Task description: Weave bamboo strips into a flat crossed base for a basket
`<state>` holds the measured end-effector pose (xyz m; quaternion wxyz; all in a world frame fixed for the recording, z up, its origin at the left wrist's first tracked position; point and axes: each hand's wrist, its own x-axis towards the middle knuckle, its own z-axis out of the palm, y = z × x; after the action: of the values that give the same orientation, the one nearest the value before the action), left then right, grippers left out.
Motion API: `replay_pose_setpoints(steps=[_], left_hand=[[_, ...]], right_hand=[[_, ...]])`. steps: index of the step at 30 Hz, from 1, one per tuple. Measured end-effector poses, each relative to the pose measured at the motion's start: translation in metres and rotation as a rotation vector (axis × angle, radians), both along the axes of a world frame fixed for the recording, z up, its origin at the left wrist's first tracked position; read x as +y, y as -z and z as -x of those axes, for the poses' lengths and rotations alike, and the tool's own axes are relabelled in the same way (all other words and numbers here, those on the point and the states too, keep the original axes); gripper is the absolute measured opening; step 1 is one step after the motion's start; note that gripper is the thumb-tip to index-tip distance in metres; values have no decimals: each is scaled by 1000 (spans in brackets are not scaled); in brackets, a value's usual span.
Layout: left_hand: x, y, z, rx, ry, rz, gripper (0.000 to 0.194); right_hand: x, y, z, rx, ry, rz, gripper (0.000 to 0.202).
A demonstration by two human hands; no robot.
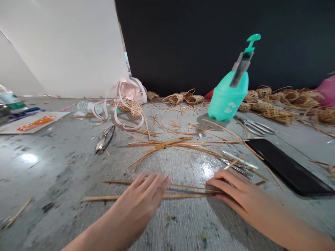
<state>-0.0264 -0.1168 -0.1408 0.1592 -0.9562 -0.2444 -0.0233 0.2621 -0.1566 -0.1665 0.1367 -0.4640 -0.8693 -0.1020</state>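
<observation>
Two thin bamboo strips (183,190) lie flat on the grey table (52,174), long axis running left to right, just before the person. The left hand (146,197) rests open, fingers flat across them; the right hand (232,191) presses their right ends, fingers extended, gripping nothing. Behind lie loose strips (178,143), a black phone (285,167), scissors (256,127) and a green spray bottle (229,94), its marking unreadable.

No legible text (labels blurred)
</observation>
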Motion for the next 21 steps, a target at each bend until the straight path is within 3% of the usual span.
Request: replay_pose_setpoints(steps=[4, 10, 14, 18, 21], left_hand=[[-10, 5, -12, -37, 38, -16, 37], [-9, 15, -41, -199, 96, 39, 25], [-3, 11, -40, -334, 121, 58, 36], [3, 2, -31, -385, 114, 179, 36], [7, 4, -33, -446, 66, 213, 37]], right_hand=[[-9, 7, 0, 132, 72, 87, 29], [15, -7, 24, 145, -45, 193, 26], [22, -6, 28, 214, -66, 321, 30], [18, -1, 25, 275, -89, 151, 31], [17, -1, 24, 284, -88, -33, 32]])
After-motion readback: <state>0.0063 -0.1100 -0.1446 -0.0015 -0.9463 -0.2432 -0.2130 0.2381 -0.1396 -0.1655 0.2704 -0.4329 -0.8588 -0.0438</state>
